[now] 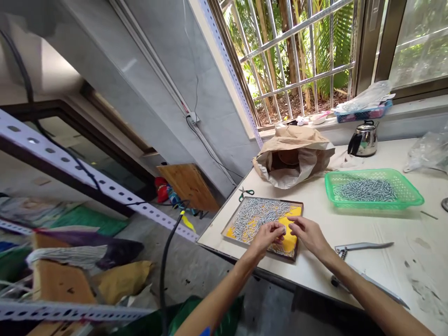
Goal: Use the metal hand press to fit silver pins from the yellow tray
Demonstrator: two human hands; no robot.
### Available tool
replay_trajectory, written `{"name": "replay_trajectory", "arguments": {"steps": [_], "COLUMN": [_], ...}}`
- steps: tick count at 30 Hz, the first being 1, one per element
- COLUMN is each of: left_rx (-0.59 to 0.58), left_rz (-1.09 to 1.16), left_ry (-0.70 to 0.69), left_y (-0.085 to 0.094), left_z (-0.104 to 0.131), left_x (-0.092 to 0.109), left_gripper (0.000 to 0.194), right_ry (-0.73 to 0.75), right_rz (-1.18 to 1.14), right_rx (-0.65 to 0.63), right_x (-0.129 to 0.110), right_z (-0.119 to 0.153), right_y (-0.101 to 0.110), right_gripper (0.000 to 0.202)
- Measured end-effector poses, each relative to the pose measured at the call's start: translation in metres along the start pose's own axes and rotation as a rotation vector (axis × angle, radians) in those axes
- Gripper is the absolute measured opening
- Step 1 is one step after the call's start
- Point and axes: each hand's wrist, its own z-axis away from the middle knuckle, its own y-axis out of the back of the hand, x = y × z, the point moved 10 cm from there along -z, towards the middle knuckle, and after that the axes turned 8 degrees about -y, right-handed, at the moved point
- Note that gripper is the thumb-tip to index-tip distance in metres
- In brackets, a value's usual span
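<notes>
A shallow tray [229,224] with a yellow bottom lies at the table's near left edge, covered over much of its area by many small silvery metal pins [250,217]. Over its front part, my left hand [268,237] is closed in a pinch, with a small silvery metal pin [284,230] showing at the fingertips. Just to the right hovers my right hand [310,234], its fingers bent and apart, close to the left fingertips; I see nothing in it. The exact shape of the pins is too small to make out.
On the white table [367,228] stand a green basket [374,205] of similar pins, an open brown paper bag [297,149] and a metal kettle [366,139]. Green-handled scissors [246,192] lie behind the tray. A long-handled metal tool [367,245] lies under my right forearm.
</notes>
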Motion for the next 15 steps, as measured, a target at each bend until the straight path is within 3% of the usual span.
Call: {"name": "replay_trajectory", "arguments": {"steps": [4,10,15], "left_rx": [0.096,0.259,0.225], "left_rz": [0.119,0.078,0.201], "left_ry": [0.003,-0.083,0.008], "left_y": [0.004,0.020,0.018], "left_z": [0.012,0.014,0.012], "left_x": [-0.003,0.006,-0.005], "left_gripper": [0.053,0.037,0.038], "right_ry": [-0.012,-0.037,-0.046], "right_rz": [0.055,0.125,0.146], "right_rx": [-0.019,-0.046,-0.061], "right_x": [-0.001,-0.001,0.004], "right_z": [-0.017,-0.021,-0.025], "right_y": [-0.025,-0.040,-0.043], "right_gripper": [0.026,0.017,0.016]}}
